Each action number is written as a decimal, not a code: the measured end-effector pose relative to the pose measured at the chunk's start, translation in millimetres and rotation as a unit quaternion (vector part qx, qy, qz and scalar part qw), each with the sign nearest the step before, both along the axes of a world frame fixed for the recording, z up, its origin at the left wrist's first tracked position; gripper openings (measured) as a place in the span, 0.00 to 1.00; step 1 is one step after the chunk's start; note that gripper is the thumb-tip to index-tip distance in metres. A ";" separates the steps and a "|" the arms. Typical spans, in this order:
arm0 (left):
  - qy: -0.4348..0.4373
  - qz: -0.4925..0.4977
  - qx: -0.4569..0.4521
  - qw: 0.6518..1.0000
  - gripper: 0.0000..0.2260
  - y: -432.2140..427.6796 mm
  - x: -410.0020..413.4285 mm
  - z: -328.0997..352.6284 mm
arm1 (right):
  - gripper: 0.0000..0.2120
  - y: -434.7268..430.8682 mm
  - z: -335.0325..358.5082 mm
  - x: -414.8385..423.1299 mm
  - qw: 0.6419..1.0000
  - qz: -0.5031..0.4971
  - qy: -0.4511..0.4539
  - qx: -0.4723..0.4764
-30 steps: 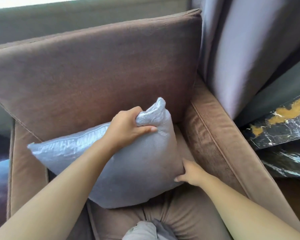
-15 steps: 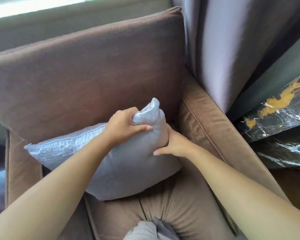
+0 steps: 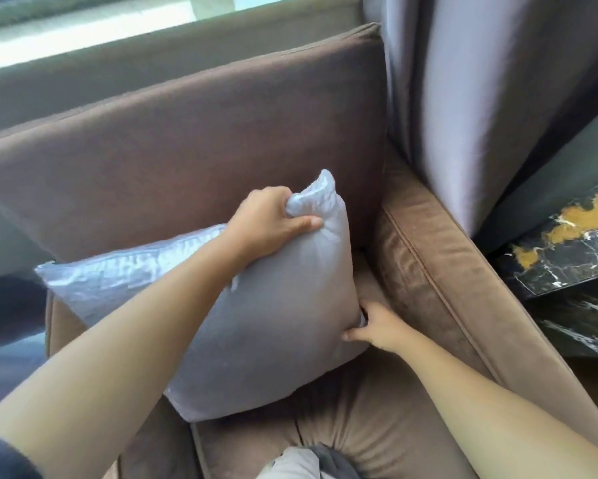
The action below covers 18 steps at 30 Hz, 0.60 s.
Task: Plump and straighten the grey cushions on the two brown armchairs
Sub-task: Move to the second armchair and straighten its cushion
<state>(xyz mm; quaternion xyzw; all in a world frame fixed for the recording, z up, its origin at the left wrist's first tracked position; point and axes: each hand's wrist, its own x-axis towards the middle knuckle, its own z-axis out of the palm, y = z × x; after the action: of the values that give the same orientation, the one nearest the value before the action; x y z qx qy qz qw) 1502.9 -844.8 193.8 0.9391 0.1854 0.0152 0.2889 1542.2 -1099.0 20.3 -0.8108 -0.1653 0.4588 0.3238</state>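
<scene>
left hand grips the top corner of the grey cushion; right hand clasps its right edge, on the brown armchair seat.

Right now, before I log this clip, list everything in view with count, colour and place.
cushion: one, grey, standing on the seat, leaning toward the backrest.
armchair: one, brown, fills the middle of the view.
curtain: one, grey-purple, hanging behind the chair's right armrest.
marble surface: one, black with gold and white veins, right of the armrest.
window strip: one, bright, along the top left behind the chair.
grey cloth: one piece, at the bottom edge in front of the seat; what it is cannot be told.
left hand: one, grip closed on the cushion's top right corner.
right hand: one, pressed against the cushion's right edge, low down.
</scene>
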 end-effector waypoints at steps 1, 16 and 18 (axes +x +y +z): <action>0.011 -0.001 0.002 1.000 0.24 -5.1 0.8 -10.2 | 0.35 -4.1 -5.2 1.9 1.000 0.009 -0.004 -0.024; -0.048 -0.146 0.126 0.980 0.33 -5.1 -22.3 -85.1 | 0.33 73.7 111.7 39.5 0.919 -0.111 -0.355 0.131; -0.011 -0.092 0.183 0.979 0.39 11.7 -53.0 -92.5 | 0.30 96.7 124.1 34.5 0.879 0.007 -0.453 0.145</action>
<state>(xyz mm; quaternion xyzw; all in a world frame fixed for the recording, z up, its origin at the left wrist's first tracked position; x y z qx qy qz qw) 1449.9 -833.0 101.3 0.9889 0.0890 0.0325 0.1144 1576.8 -1002.2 144.3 -0.8727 -0.3647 0.0141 0.3242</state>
